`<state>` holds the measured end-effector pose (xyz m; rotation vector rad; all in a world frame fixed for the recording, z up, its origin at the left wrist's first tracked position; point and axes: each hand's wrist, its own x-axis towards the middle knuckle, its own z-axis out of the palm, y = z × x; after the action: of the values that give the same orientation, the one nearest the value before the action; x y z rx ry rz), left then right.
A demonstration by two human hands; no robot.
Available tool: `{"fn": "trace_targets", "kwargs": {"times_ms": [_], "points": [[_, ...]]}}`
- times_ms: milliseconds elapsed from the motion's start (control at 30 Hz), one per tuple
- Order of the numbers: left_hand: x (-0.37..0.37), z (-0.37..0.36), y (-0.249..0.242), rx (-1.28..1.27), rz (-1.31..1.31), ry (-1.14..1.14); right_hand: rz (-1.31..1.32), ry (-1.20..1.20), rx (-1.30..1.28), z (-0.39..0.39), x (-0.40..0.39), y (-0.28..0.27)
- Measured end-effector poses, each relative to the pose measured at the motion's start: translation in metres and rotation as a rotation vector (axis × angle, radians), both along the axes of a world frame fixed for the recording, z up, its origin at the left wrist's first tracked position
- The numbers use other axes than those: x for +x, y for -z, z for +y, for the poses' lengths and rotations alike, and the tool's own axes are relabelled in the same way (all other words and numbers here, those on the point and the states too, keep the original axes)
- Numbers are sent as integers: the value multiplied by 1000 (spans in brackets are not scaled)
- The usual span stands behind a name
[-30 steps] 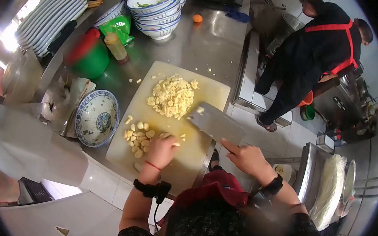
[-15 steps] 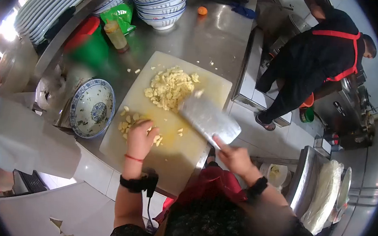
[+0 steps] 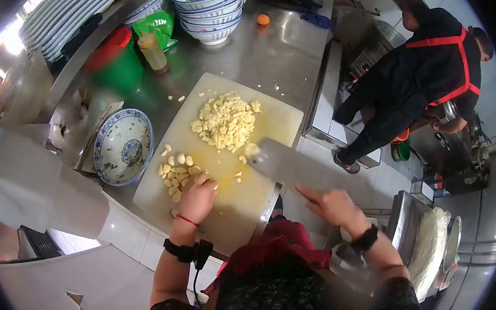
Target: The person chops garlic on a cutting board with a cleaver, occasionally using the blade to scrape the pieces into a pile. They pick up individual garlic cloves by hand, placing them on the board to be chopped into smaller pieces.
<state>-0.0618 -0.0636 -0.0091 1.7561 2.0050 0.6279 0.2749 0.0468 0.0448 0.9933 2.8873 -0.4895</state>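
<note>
"OK, right hand [image 3: 337, 208]?"

"Wrapped round a brown-handled, wide grey metal cleaver [image 3: 285, 165], blade blurred at 3 o'clock on the white rectangular cutting board [image 3: 235, 212]."

"And left hand [image 3: 196, 202]?"

"Fingers half curled beside pale whole garlic cloves [image 3: 173, 175], 8 o'clock; grip unclear, can't say. Pale chopped garlic heap [image 3: 224, 123]: 12 o'clock."

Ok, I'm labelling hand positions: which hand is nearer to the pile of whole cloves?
Left. The left hand is at the near edge of the pile of whole cloves; the right hand, holding the cleaver, is beyond the cutting board.
</note>
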Motion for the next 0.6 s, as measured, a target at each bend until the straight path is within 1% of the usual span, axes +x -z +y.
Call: {"fn": "trace_targets", "kwargs": {"times_ms": [67,100,167,233,300,333,400,433,500,533,567,600], "points": [[-1,7,12,31,23,29,-108,11,-80,31,-36,-26],[-2,11,12,59,44,58,-101,13,-80,39,-40,-31],[4,19,15,72,24,76,-123,18,5,47,-48,-38],[18,33,18,92,-7,83,-129,25,8,45,-31,-32],[35,48,26,216,-38,111,-58,105,-25,39,-15,-28],[43,59,34,215,-43,110,-63,105,-26,37,-10,-25],[59,85,47,196,-84,120,81,169,-8,35,-3,-18],[66,96,38,198,-85,113,79,162,-6,35,0,-16],[76,113,23,142,83,29,91,191,-49,32,4,-10],[78,116,22,185,80,-22,93,192,-47,29,6,-5],[76,117,28,188,78,-20,86,180,-49,26,9,2],[72,115,39,139,-15,-14,76,169,-54,25,13,6]]}}
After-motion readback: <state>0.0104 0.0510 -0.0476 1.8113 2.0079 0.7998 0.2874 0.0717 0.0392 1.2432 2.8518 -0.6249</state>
